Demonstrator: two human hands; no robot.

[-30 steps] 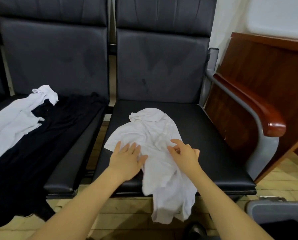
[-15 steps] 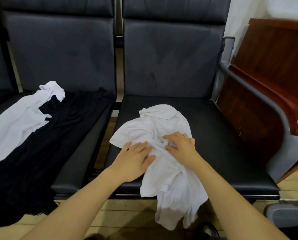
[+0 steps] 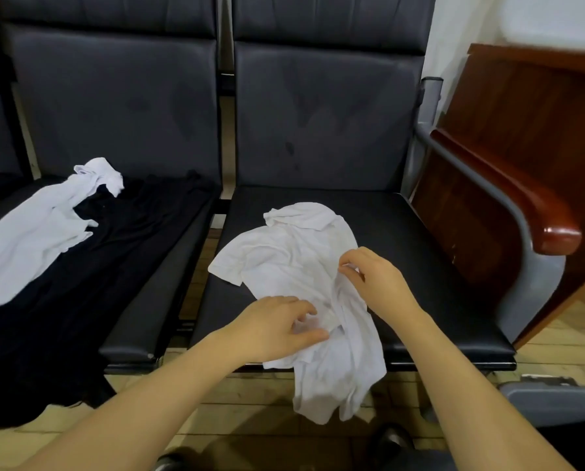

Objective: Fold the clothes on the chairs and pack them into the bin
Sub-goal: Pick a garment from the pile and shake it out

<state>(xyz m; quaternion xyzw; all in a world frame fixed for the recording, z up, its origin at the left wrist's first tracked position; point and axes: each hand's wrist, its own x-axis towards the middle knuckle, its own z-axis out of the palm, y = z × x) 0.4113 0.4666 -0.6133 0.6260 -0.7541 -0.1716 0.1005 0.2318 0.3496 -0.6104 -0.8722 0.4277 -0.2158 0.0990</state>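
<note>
A crumpled white T-shirt (image 3: 284,263) lies on the right chair seat (image 3: 420,253), its lower part hanging over the front edge. My left hand (image 3: 277,328) pinches a fold of the shirt near the seat's front. My right hand (image 3: 376,280) pinches the shirt's right edge a little farther back. On the left chair seat (image 3: 155,280) lie a black garment (image 3: 90,266) and another white garment (image 3: 36,232) partly on top of it. A grey bin (image 3: 552,399) shows at the lower right corner, mostly cut off.
A wooden armrest (image 3: 535,212) on a grey metal frame borders the right chair. Beyond it stands a dark wooden cabinet (image 3: 522,113). The floor below is light wood. A dark shoe (image 3: 393,436) shows near the bottom edge.
Both hands went from lying flat on the shirt to pinching its cloth. The left hand slid right toward the front fold; the right hand moved to the shirt's right edge.
</note>
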